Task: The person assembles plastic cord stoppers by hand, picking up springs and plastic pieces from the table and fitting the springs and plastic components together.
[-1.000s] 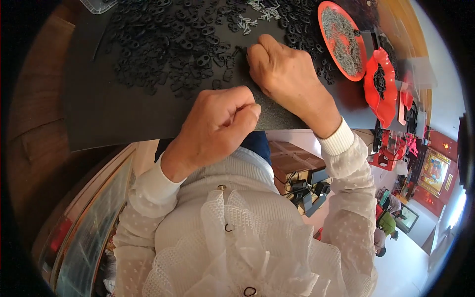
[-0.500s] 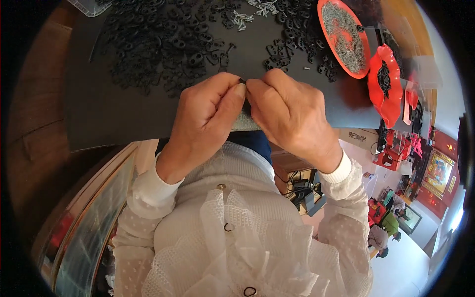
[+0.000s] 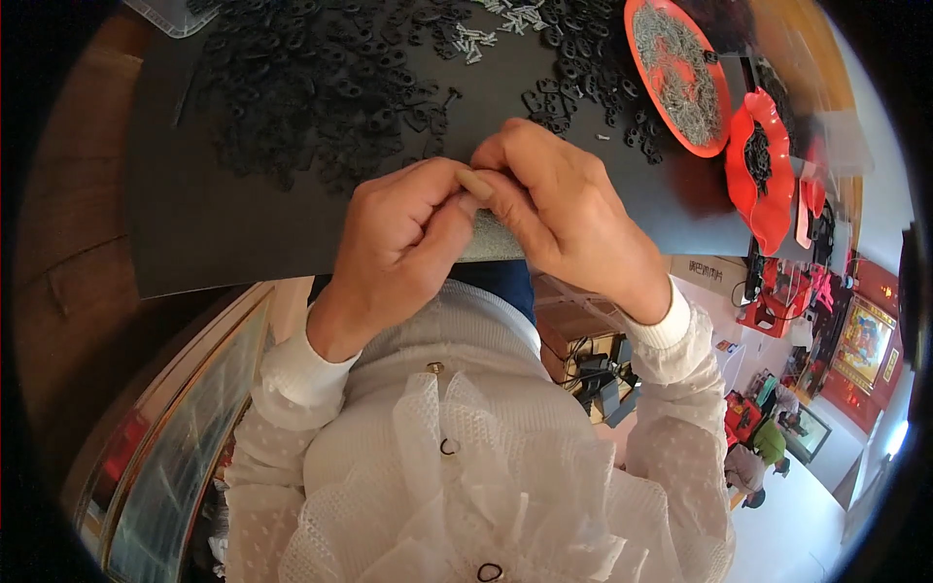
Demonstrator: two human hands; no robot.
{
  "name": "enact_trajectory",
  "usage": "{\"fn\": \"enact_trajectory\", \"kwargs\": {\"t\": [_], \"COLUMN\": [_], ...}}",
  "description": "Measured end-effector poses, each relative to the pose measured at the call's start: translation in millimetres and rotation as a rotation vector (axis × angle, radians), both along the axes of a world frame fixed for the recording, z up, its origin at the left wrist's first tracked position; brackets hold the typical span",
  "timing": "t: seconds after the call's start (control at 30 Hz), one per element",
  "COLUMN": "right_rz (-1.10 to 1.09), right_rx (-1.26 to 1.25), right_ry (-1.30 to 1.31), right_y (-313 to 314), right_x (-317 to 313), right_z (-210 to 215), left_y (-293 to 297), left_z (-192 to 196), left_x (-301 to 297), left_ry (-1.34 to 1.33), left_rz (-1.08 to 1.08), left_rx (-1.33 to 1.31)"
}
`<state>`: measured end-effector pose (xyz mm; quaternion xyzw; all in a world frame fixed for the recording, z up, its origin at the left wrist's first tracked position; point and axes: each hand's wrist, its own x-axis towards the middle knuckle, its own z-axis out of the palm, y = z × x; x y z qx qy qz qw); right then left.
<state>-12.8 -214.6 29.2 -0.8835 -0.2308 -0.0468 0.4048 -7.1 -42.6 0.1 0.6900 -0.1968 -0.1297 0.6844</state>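
Note:
My left hand [image 3: 398,243] and my right hand [image 3: 578,214] meet over the near edge of the dark table [image 3: 224,228]. The left thumb and forefinger are pinched together; the small black plastic part seen there a moment before is now hidden by the fingers. The right thumb and curled fingers press against the left fingertips, and what they hold, if anything, is covered. Beyond my hands lies a wide heap of small black plastic pieces [image 3: 330,87] with round holes. More black pieces [image 3: 583,68] lie to its right, and small silver springs [image 3: 473,44] are between them.
At the far right stand an orange-red oval tray [image 3: 721,136] of silver springs and a red wavy-rimmed dish [image 3: 746,199] with black parts. A clear plastic container [image 3: 180,17] sits at the far left corner. People [image 3: 763,447] are in the background at right.
The right fingers have lifted slightly, and the right thumb has come forward against the left fingertips. The black part that showed between the fingertips is now out of sight.

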Motion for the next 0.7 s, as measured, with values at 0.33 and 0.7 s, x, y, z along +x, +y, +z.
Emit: {"fn": "enact_trajectory", "kwargs": {"t": [0.33, 0.7], "right_rz": [-0.082, -0.034], "right_rx": [-0.42, -0.641], "right_ry": [-0.281, -0.163], "right_y": [-39, -31], "right_x": [74, 93], "right_z": [1, 20], "left_y": [4, 5], "left_z": [0, 1], "left_x": [2, 5], "left_ry": [0.045, -0.043], "left_rz": [-0.059, -0.034], "left_rx": [0.026, 0.024]}}
